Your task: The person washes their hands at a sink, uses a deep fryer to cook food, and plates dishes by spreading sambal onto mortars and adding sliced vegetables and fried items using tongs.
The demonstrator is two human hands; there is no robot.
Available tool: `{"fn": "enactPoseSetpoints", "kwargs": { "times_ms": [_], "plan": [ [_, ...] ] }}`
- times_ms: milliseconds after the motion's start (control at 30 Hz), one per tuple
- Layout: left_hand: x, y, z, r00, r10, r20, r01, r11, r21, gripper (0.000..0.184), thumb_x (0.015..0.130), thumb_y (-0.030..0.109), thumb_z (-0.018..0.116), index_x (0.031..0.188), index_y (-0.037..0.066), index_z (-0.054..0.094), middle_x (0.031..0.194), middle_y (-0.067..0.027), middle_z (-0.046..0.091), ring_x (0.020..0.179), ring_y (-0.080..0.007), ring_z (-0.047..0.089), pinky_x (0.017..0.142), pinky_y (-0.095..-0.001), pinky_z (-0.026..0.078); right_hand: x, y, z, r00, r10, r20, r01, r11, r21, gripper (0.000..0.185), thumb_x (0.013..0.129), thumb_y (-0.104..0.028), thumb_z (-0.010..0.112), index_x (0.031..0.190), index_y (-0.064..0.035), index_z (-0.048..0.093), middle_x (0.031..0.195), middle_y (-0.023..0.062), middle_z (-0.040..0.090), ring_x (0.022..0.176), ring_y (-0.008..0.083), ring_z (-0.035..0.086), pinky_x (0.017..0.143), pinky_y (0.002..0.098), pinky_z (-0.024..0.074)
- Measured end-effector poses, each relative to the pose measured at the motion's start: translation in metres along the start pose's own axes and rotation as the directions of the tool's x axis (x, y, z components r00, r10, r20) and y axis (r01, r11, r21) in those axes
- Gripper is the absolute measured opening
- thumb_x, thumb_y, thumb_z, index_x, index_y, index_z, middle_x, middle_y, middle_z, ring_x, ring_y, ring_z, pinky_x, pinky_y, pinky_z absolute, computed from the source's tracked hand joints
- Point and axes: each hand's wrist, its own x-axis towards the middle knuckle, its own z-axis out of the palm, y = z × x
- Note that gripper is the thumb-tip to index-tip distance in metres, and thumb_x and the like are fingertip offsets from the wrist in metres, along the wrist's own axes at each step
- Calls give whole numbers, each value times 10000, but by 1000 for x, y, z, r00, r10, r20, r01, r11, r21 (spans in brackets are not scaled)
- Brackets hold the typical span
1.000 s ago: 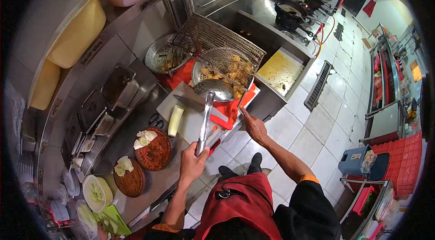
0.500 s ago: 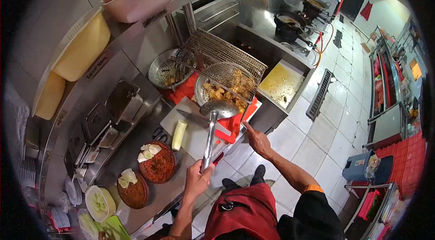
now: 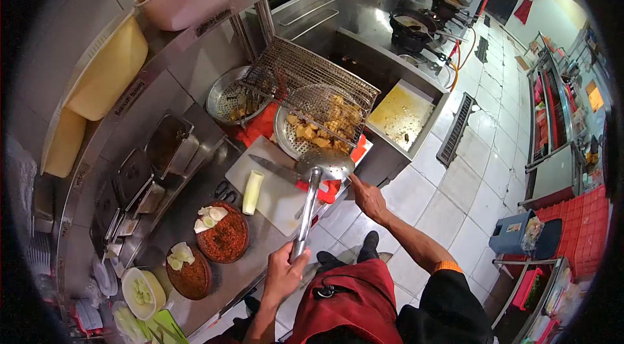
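My left hand (image 3: 284, 274) is wrapped round the long metal handle of a perforated skimmer (image 3: 325, 165). The skimmer's round bowl lies over the near rim of a perforated metal bowl (image 3: 283, 133) with browned food chunks (image 3: 323, 131). My right hand (image 3: 369, 200) is at the counter's right edge, its fingers bent and partly hidden beside the skimmer's rim; what they hold I cannot make out. A wire rack (image 3: 312, 71) slants over the metal bowl. Under the skimmer's handle lies a white cutting board (image 3: 273, 204) with a knife (image 3: 273, 166) and a pale green vegetable piece (image 3: 253, 192).
Two brown bowls of sauce, one red (image 3: 224, 240) and one darker (image 3: 190, 276), stand at the left. Behind the rack is a metal basin with an oily tray (image 3: 402, 113). Black pans (image 3: 413, 24) sit on burners further back. Scissors (image 3: 227, 192) lie by the board.
The skimmer's bowl has shifted slightly right and down, closer to my right hand, uncovering more of the food chunks. My left hand has moved slightly downward, still on the handle.
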Motion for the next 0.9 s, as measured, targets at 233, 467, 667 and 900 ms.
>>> {"fn": "enactPoseSetpoints", "kwargs": {
  "times_ms": [233, 467, 667, 900],
  "plan": [
    [40, -18, 14, 982, 149, -115, -140, 986, 85, 279, 842, 263, 638, 817, -11, 590, 540, -71, 479, 490, -137, 458, 482, -333, 376, 1, -14, -8, 999, 31, 23, -31, 999, 40, 494, 923, -123, 448, 1399, -206, 342, 765, 238, 603, 652, 420, 603, 571, 513, 481],
    [14, 9, -3, 969, 115, -218, -107, 993, 47, 238, 871, 222, 620, 801, -3, 590, 524, -12, 471, 444, -82, 441, 424, -290, 353, 2, -11, -7, 992, 91, 87, -91, 996, -1, 482, 933, -135, 430, 1397, -228, 340, 779, 240, 609, 653, 426, 600, 583, 523, 476],
    [-20, -7, -3, 1000, -10, 4, 10, 999, -48, 200, 884, 229, 629, 872, 33, 590, 553, 31, 480, 422, -39, 445, 359, -214, 335, 0, -6, -5, 999, 23, 36, -24, 999, 31, 498, 919, -110, 399, 1399, -223, 333, 790, 249, 608, 662, 444, 592, 585, 528, 473],
    [18, -5, 21, 993, 44, -108, -50, 997, -55, 231, 869, 228, 619, 789, 17, 574, 536, -1, 478, 434, -89, 480, 415, -275, 372, 1, -18, -14, 996, 68, 55, -71, 996, 49, 497, 919, -141, 456, 1397, -214, 345, 813, 246, 615, 674, 440, 597, 584, 523, 473]
  ]
}}
